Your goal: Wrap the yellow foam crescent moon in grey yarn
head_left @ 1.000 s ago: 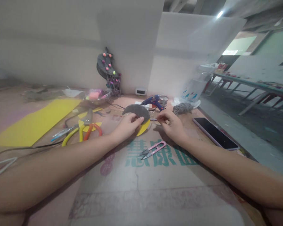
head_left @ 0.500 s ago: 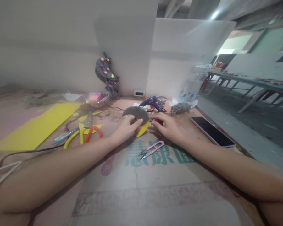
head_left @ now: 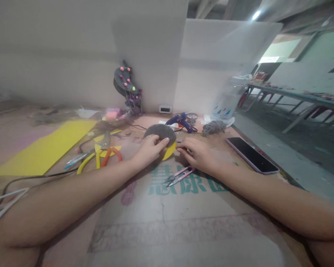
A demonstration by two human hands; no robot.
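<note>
My left hand (head_left: 151, 151) is closed on a grey fuzzy disc (head_left: 163, 131), its thumb lying on the near edge. A yellow piece (head_left: 170, 151) shows beneath the disc on the right side. Just right of it is my right hand (head_left: 196, 152), thumb and fingertips drawn together close to the yellow edge. Whatever those fingers hold is too small to make out. Pink thread snips (head_left: 180, 175) lie on the table below, their handle end partly under my right hand.
Pliers (head_left: 102, 152) and a yellow sheet (head_left: 48, 148) lie to the left. Behind are a blue glue gun (head_left: 183, 121), grey yarn (head_left: 213, 127), a clear bottle (head_left: 228, 98) and a decorated grey crescent (head_left: 122, 79). A phone (head_left: 252, 155) rests near the right table edge.
My right hand has come down and slightly nearer, now covering part of the snips' handle. My left hand still holds the disc in about the same place.
</note>
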